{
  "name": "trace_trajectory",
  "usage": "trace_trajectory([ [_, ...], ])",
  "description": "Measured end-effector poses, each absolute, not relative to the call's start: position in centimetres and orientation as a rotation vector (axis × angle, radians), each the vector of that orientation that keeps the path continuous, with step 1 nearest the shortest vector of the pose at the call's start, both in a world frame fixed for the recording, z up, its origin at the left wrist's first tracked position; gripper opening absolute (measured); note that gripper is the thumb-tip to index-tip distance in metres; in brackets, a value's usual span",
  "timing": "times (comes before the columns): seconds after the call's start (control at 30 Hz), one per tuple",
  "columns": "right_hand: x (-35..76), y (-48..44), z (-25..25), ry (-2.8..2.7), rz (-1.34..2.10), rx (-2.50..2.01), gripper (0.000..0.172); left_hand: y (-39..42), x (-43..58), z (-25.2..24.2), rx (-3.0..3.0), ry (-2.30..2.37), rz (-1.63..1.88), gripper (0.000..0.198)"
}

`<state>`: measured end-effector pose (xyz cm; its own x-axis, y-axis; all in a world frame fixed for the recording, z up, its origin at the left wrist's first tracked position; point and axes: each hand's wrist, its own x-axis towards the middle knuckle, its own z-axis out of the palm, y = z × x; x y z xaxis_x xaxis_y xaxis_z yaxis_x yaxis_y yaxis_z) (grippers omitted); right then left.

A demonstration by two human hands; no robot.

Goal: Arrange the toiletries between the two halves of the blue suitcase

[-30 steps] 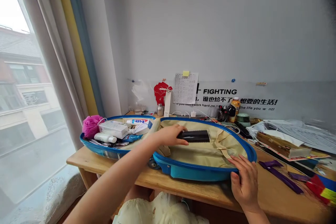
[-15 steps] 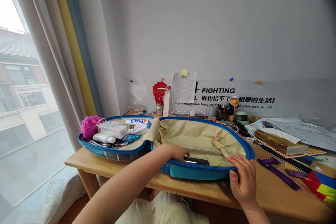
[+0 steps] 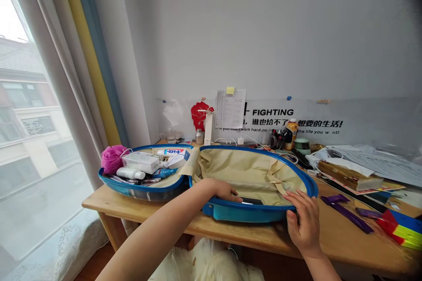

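An open blue suitcase lies in two halves on the table, and its right half (image 3: 250, 217) has a beige lining. My left hand (image 3: 226, 189) reaches over the near rim into that half. Its fingers are closed at the left end of a dark, shiny, flat object (image 3: 252, 201); the near rim hides the object's lower part and some of the grip. My right hand (image 3: 305, 219) lies open on the right front of the rim, fingers spread and thumb outside. Close to its fingertips is a beige strap (image 3: 276, 180).
The left half (image 3: 138, 193) holds a pink bath puff (image 3: 113, 159), a white box (image 3: 141, 162), a white bottle (image 3: 131, 173) and a toothpaste tube (image 3: 169, 152). Purple wrappers (image 3: 347, 215), a brown box (image 3: 349, 175), papers and an orange bottle (image 3: 290, 134) occupy the table's right and back.
My left hand has shifted slightly right and lower, with its fingers further over the dark object. Less of that object shows above the rim. My right hand stays on the rim.
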<state>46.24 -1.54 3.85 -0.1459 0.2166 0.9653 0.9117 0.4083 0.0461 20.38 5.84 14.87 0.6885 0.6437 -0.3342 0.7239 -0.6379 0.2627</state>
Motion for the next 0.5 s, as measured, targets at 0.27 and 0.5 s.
trace_trajectory([
  [0.27, 46.2, -1.5, 3.9, -1.617, -0.834, -1.009, 0.029, 6.5, 14.6, 18.2, 2.687, 1.434, 0.463, 0.046],
  [0.5, 46.4, -1.4, 3.7, -1.628, -0.829, -1.041, 0.03, 9.1, -1.6, 19.6, 2.493, 2.18, 0.085, 0.064],
])
